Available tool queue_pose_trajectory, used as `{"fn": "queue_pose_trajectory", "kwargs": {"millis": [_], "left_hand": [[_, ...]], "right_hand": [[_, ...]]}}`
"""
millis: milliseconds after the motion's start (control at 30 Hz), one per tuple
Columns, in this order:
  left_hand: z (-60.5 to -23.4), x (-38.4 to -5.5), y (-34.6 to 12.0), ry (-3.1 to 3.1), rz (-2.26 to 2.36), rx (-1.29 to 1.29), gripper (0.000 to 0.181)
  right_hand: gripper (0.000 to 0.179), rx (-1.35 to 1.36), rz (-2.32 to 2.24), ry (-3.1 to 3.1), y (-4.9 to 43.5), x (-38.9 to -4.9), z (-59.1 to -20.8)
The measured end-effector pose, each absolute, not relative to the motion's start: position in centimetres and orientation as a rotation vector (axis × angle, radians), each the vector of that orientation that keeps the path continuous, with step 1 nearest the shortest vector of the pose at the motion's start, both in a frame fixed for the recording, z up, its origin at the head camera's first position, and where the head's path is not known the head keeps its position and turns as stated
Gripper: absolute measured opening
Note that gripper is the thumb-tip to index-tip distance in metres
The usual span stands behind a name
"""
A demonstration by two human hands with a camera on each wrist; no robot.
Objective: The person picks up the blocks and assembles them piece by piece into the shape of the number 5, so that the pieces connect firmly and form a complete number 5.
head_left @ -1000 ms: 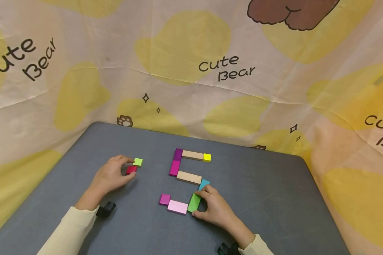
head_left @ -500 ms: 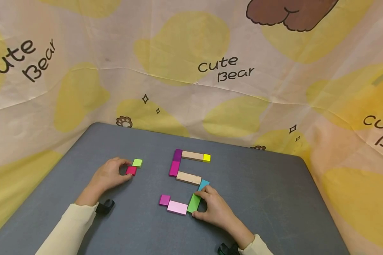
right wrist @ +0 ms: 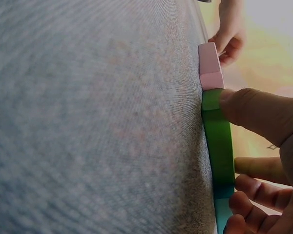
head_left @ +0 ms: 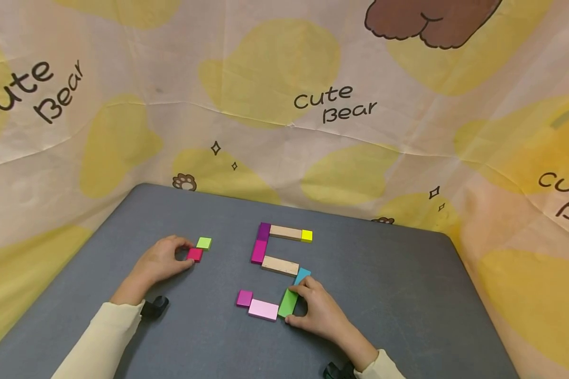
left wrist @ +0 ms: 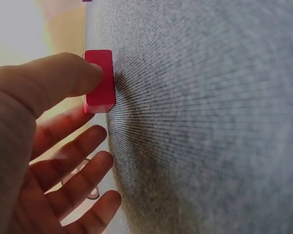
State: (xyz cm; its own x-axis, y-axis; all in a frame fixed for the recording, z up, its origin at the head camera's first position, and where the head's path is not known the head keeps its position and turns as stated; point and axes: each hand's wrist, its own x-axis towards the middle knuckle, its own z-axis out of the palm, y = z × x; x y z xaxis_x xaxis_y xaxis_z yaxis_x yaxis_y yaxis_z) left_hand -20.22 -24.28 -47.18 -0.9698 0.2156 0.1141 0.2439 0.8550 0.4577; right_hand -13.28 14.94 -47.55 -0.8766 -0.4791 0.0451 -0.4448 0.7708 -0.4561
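At the left of the head view, my left hand [head_left: 158,259] pinches a small red block [head_left: 195,255] between thumb and index finger. In the left wrist view the thumb lies on one face of that red block [left wrist: 101,83], the other fingers spread below it. A lime-green block [head_left: 204,243] lies at its far right corner. My right hand [head_left: 320,310] grips a green block [head_left: 288,303], thumb at the near end and fingertips at the far end. A pink block [head_left: 263,310] sits left of the green one, and a blue block [head_left: 302,276] beyond it.
The green block belongs to a bent row of blocks on the grey table [head_left: 398,295]: a magenta block [head_left: 244,298], two wooden blocks [head_left: 280,265], a second magenta block [head_left: 259,251], a purple block [head_left: 264,231] and a yellow block [head_left: 306,236]. A patterned cloth [head_left: 265,68] hangs behind.
My left hand has drawn back slightly from the lime-green block and its fingers have settled on the red block. The right hand and the row have stayed put.
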Motion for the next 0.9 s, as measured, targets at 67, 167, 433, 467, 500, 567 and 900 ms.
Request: {"fn": "queue_pose_trajectory", "kwargs": {"millis": [67, 167, 433, 467, 500, 567, 900], "left_hand": [[-47.2, -20.2, -24.3, -2.971, -0.746, -0.374, 0.033], [-47.3, -20.2, -24.4, -2.979, -0.737, -0.384, 0.033], [-47.4, -19.7, -24.3, -2.966, -0.743, -0.408, 0.031], [-47.4, -19.6, -24.2, -2.962, -0.744, -0.417, 0.03], [-47.4, -19.5, -24.0, -2.957, -0.746, -0.426, 0.03], [-47.4, -19.2, -23.8, -2.949, -0.74, -0.441, 0.03], [-47.1, -18.4, -22.2, -2.919, -0.717, -0.531, 0.029]], "right_hand": [[0.059, -0.765, -0.716, 2.892, 15.0, -13.3, -47.6], [0.058, -0.777, -0.715, 2.901, 15.0, -13.2, -47.8], [0.057, -0.798, -0.716, 2.923, 15.0, -13.1, -47.8], [0.057, -0.801, -0.717, 2.924, 15.0, -13.1, -47.8], [0.057, -0.806, -0.717, 2.925, 15.0, -13.1, -47.8], [0.057, -0.807, -0.714, 2.924, 15.0, -13.1, -47.9], [0.058, -0.781, -0.706, 2.907, 15.0, -13.3, -47.8]]}}
